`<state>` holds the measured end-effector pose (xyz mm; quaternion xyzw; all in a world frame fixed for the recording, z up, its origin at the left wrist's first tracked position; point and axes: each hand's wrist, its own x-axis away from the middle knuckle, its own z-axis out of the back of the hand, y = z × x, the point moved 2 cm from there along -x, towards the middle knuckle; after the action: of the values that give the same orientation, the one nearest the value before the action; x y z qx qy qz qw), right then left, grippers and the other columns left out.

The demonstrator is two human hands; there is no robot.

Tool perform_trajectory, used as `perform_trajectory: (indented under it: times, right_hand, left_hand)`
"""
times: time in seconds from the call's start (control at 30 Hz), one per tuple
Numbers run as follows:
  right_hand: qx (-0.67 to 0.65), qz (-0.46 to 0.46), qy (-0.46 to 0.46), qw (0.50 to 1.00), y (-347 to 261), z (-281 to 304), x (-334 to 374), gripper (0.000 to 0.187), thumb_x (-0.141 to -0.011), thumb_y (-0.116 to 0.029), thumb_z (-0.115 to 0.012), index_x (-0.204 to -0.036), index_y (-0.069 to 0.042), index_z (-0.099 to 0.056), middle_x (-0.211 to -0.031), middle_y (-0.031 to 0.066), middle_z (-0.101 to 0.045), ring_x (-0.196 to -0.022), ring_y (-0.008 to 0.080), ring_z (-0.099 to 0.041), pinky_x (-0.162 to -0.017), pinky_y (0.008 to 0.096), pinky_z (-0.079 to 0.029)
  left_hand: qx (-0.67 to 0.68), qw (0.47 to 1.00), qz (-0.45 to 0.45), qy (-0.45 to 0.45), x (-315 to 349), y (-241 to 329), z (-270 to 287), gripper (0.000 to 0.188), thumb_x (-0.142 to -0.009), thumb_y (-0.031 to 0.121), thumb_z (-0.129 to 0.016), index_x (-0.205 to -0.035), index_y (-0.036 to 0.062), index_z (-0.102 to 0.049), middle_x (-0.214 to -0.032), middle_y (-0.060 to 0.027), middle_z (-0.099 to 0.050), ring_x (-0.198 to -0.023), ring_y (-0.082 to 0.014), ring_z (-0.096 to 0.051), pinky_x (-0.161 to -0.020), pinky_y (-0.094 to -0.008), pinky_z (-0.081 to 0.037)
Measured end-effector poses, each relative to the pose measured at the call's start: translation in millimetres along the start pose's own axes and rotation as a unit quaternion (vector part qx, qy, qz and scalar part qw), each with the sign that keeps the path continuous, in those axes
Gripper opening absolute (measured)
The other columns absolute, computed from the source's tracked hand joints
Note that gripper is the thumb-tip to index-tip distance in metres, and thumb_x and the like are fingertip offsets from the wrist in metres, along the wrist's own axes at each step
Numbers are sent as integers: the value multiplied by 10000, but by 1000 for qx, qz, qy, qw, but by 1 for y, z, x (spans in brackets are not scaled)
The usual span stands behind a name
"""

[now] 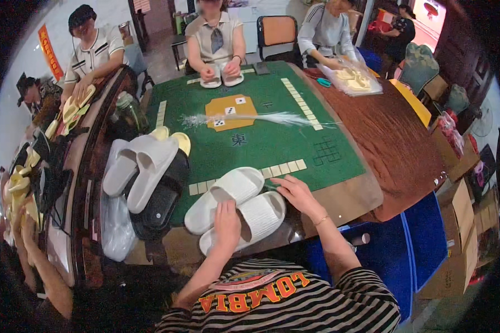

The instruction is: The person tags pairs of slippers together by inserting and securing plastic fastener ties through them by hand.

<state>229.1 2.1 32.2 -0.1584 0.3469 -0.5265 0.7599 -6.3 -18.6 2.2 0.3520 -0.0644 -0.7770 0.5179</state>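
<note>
Head view, with clock directions taken from a pair of white, moulded-plastic slide slippers (240, 187) as centre. The pair lies side by side on a green, tile-printed mat (283, 139) and the worktop's near edge, toes toward 2 o'clock. The left hand (226, 225) touches the nearer slipper, its fingers bent over the foot opening; whether they grip or merely rest cannot be told. The right hand (297, 194) is just beside the toe ends, at 2 o'clock, with thumb and fingers drawn together; whether anything thin is pinched between them is unclear.

Progress, as judged: the pair is matched and aligned, but no tie or wrapping can be made out on it, so the handling appears unfinished. A loose bundle of thin, clear plastic strands (250, 117) lies toward 12 o'clock, seemingly stock not yet used. At 10 o'clock, light-grey, open-heeled slippers (153, 166) rest on black, thick-soled slippers (164, 205), with pale-yellow, rounded slippers (181, 143) just beyond; all show unwrapped. Clear, crumpled plastic film (118, 238) lies between 8 and 9 o'clock. Toward 1 o'clock, a co-worker's clear plastic bag (372, 87) encloses yellow, moulded slippers (354, 79), apparently the most advanced state in view.
</note>
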Motion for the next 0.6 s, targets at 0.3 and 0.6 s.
perform_trajectory:
  times: [0.3,0.6]
  right_hand:
    - [33,-6,-67,997,-76,-8,29,554,-876,-106,-573,-1403,-155,-411,-920,183,-650,-801,338,-643,-703,425,-509]
    - [1,99,-87,991,-104,-39,31,619,-843,-186,-652,-1406,-179,-393,-727,97,-650,-554,255,-622,-508,363,-494]
  left_hand:
    - [195,979,60,-13,8,20,69,188,-830,62,-625,-1015,33,-608,-969,-113,-597,-895,-283,-580,-768,-365,-464]
    - [378,902,192,-78,29,10,53,88,-834,47,-659,-899,-10,-642,-788,-63,-652,-728,-106,-622,-675,-245,-486]
